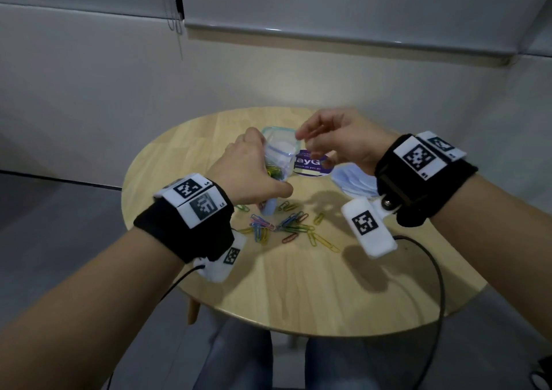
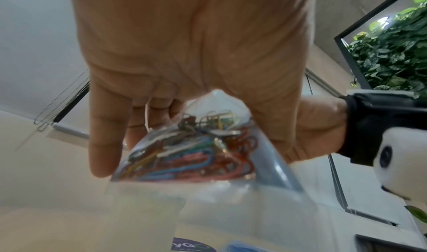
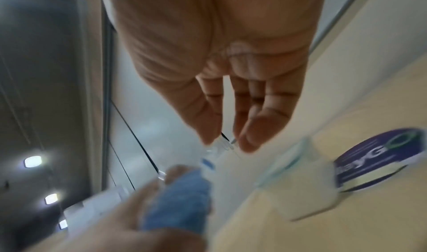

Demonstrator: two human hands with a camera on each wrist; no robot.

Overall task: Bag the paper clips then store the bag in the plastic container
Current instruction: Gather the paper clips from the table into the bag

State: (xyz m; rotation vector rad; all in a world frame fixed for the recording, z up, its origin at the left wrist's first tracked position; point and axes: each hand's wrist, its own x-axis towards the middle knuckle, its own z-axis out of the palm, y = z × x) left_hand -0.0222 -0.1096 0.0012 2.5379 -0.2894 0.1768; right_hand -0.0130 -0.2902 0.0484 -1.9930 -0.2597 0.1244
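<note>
Two hands up over the round wooden tabletop point(image 1: 298, 294), both on the same clear zip bag point(image 1: 279, 158). Starting on the left: the left hand point(image 1: 251, 174) has its grip wrapped around the lower part of the bag, fingers curled round it, thumb pointing toward the right. From the left wrist view you can see the bag point(image 2: 191, 151) bunched in the palm of that hand point(image 2: 184, 54) with a wad of coloured paper clips point(image 2: 194, 150) already inside, red, blue, yellow, green all tangled. The bag is held off the tabletop, roughly upright, mouth end up.

Below and just right of the left hand, a loose scatter of paper clips point(image 1: 286, 225) lies on the tabletop, not bagged.

Moving right, the right hand point(image 1: 340, 141) is raised, palm turned down-ish, and its thumb and fingers point(image 3: 251, 128) pinch the top edge of the bag point(image 3: 219, 146) near the zip strip. That view is pretty blurry but the pinch on the clear plastic shows.

Behind the bag sits the plastic container point(image 1: 276, 134), clear with a greenish rim, on the tabletop. Right of it, a purple round sticker point(image 1: 312, 164), then a light blue face mask point(image 1: 355, 180) partly under the right wrist
</note>
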